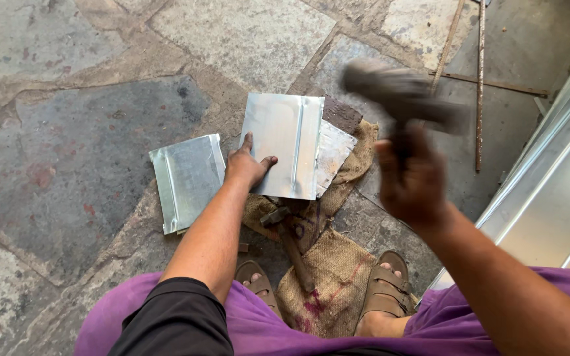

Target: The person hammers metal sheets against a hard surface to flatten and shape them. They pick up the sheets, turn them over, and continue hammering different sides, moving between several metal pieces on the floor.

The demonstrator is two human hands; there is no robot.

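L hand (249,165) flat on metal sheet (285,145) | R hand (410,178) grips mallet (400,92) above

Left hand (249,165): flat on ridged metal sheet (284,145), which lies on burlap sacking (338,270) over the stone floor (87,132). Right hand (411,178): raised, gripping blurred mallet (400,92). Second folded sheet (187,179): just left of the first. Hammer (291,240): on the sacking, near sandalled feet (385,290).
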